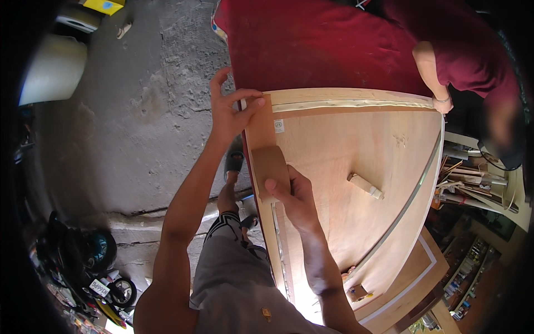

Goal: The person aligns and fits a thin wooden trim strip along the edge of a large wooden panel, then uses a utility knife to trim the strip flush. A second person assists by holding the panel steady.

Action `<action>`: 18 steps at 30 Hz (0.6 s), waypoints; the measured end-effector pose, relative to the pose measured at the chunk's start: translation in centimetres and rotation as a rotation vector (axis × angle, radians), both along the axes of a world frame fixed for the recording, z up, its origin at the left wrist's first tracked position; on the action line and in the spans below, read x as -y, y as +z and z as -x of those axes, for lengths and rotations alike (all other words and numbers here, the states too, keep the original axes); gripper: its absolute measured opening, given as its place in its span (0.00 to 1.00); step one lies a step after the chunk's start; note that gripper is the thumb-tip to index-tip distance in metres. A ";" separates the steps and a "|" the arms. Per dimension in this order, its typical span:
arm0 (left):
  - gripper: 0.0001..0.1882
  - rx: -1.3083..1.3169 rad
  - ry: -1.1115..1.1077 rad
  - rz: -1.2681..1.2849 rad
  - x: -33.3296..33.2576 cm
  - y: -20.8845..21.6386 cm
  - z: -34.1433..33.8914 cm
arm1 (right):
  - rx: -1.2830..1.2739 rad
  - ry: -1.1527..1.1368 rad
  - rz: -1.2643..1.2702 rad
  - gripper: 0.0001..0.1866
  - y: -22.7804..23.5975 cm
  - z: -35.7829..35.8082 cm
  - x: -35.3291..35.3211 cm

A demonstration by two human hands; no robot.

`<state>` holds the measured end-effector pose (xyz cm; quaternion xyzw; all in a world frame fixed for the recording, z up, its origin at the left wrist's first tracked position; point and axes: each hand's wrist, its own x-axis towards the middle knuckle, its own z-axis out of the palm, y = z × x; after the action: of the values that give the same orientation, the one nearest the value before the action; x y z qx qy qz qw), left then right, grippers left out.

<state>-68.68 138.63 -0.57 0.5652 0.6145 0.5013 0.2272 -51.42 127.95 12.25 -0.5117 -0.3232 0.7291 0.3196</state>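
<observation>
Over the left edge of the plywood panel point(356, 150), near its far left corner: a broad brown tape roll point(270, 161), matte and curved, gripped between thumb and bent fingers of the right hand point(297, 195). Between roll and corner, a flat brown strip point(260, 125). On its far end, the left hand point(231, 114), thumb and forefinger tips close together, other fingers raised and spread; cannot tell whether pinching the strip. Mid-panel, on smooth, pale grain, a small oblong block point(364, 186). At the far right corner, a co-worker's hand point(443, 104). Beyond the far edge, soft maroon cloth point(317, 50). Past the curved right edge, stacked wood offcuts point(473, 181) and shelving point(473, 273) filled with objects too small to tell. Off the left edge, rough concrete floor point(133, 145) and, well apart, a motorbike point(105, 278). Blocking part of the panel's near end, the right forearm point(325, 270).
</observation>
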 end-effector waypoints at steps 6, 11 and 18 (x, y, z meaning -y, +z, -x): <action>0.09 0.136 -0.067 0.098 -0.2 1.5 0.4 | 0.049 0.009 0.044 0.15 0.6 -0.2 0.0; 0.09 0.085 -0.124 0.055 -0.4 0.6 1.6 | 0.022 -0.021 -0.010 0.14 -0.1 -0.2 0.4; 0.11 0.067 -0.047 0.022 -0.7 1.9 1.0 | 0.006 -0.077 0.071 0.14 0.3 0.0 0.1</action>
<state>-69.71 139.33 1.36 0.5600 0.5986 0.5077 0.2653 -51.42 127.88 12.59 -0.5370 -0.2780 0.7258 0.3280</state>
